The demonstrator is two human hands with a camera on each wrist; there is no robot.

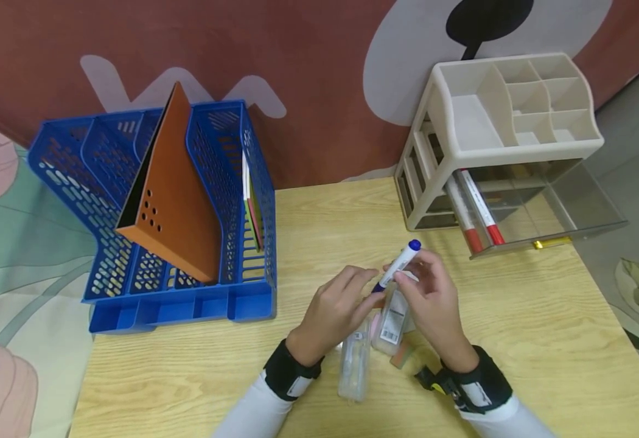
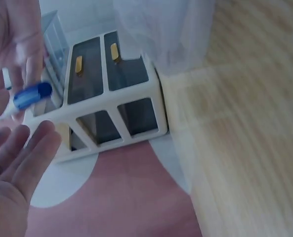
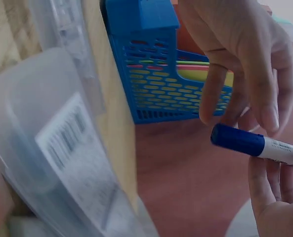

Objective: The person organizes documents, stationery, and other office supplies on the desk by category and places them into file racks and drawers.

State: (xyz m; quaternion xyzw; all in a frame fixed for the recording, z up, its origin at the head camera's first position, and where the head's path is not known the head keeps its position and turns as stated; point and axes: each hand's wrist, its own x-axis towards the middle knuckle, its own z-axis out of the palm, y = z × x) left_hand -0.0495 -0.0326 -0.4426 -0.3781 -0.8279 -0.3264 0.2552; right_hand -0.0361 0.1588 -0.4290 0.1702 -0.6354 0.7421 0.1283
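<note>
1. Blue-capped marker (image 1: 398,267): one; smooth white barrel, rounded blue ends, centre-right of the frame. I held it; it was not stowed anywhere.
2. My right hand (image 1: 434,298): fingers and thumb pinched the marker's barrel.
3. My left hand (image 1: 333,307): fingers apart and loosely extended by the marker's lower, blue end, gripping nothing; contact I could not tell.
4. Drawer (image 1: 585,198): smoky, see-through, hard plastic with a gold tab; pulled out, right of frame. A red-and-white marker (image 1: 482,207) lay inside; a second such shape beside it might have been a reflection. I judged that filing done, the blue one left.
5. Drawer unit (image 1: 516,153): cream, glossy, curved-sided, compartmented top; upper right.
6. Two cases: cloudy clear plastic, one long case (image 1: 355,368), one barcoded case (image 1: 389,325); lower centre, unstowed.
7. Rack (image 1: 251,302): blue, slotted plastic, left; it held an orange folder (image 1: 179,210), stiff and flat.
8. Table (image 1: 325,228): pale, streaked wood grain.
</note>
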